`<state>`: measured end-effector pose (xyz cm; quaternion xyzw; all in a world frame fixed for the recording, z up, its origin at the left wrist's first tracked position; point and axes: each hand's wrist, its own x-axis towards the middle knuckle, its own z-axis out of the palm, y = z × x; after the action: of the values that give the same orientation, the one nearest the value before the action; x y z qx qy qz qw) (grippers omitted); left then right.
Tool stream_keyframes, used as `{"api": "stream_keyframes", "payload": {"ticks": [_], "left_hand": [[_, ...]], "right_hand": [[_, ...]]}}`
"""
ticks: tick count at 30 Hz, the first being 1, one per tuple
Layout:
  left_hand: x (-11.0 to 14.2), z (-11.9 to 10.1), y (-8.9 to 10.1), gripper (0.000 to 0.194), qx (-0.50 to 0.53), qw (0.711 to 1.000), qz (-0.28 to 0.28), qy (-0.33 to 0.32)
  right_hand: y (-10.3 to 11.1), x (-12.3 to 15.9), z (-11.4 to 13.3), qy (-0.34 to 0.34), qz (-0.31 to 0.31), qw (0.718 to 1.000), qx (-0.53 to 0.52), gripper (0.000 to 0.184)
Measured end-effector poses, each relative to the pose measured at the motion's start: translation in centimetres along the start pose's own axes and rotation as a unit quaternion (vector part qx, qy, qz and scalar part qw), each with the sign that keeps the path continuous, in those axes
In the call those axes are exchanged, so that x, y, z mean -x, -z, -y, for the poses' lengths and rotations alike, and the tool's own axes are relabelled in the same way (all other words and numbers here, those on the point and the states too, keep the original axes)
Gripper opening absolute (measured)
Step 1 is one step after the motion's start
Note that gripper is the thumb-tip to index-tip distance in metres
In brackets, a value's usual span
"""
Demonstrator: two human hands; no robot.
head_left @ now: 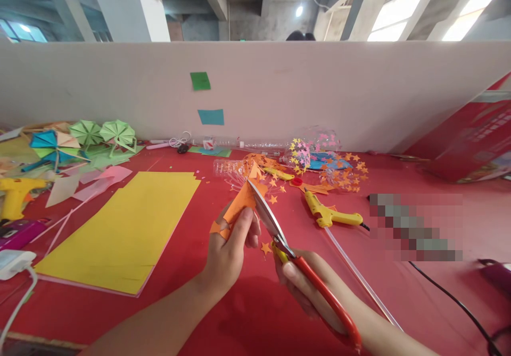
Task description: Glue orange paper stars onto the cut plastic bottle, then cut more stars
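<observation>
My left hand [235, 239] pinches a piece of orange paper [241, 203] with cut, jagged edges, held above the red table. In my right hand [307, 281] are scissors [269, 215] with red handles, closed around by the fingers. The blades point up and left, and their tips meet the orange paper near its upper end. Part of the handle shows yellow near the pivot. A small orange paper star [265, 248] lies on the table between my hands. More orange stars [355, 172] are scattered and strung beyond them.
To the left lies a stack of yellow paper [120, 228]. A yellow glue gun [329, 212] with a clear glue stick rests on the right, its cord trailing away. Green paper umbrellas [117, 131] and clear plastic bottles [263, 146] stand along the white partition [247, 90].
</observation>
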<state>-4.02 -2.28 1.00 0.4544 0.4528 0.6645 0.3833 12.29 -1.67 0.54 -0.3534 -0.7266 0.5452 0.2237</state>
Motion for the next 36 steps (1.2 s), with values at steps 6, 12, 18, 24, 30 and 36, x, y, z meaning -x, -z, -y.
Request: {"api": "stream_keyframes", "payload": {"ticks": [6, 12, 18, 24, 30, 36], "left_hand": [[-0.1, -0.2, 0.0, 0.036, -0.003, 1.000, -0.002, 0.014], [-0.1, -0.1, 0.2, 0.036, -0.003, 1.000, 0.007, 0.011], [-0.4, 0.2, 0.7, 0.036, 0.024, 1.000, 0.019, 0.004], [-0.6, 0.3, 1.0, 0.033, 0.051, 0.998, 0.017, -0.010], [-1.7, -0.3, 1.5, 0.031, 0.073, 0.997, -0.030, -0.020], [-2.2, -1.0, 1.5, 0.028, 0.099, 0.992, -0.069, -0.020]], "right_hand": [[-0.1, 0.2, 0.6, -0.022, -0.014, 1.000, 0.012, 0.056], [0.0, 0.2, 0.4, -0.036, -0.013, 0.999, 0.028, 0.053], [0.4, -0.1, -0.2, -0.049, -0.003, 0.998, 0.030, 0.043], [0.6, -0.1, 0.0, -0.065, -0.011, 0.998, 0.021, 0.042], [0.7, -0.1, 0.7, -0.083, -0.024, 0.996, 0.038, 0.049], [0.4, -0.1, 1.0, -0.076, -0.005, 0.997, 0.019, 0.052]]}}
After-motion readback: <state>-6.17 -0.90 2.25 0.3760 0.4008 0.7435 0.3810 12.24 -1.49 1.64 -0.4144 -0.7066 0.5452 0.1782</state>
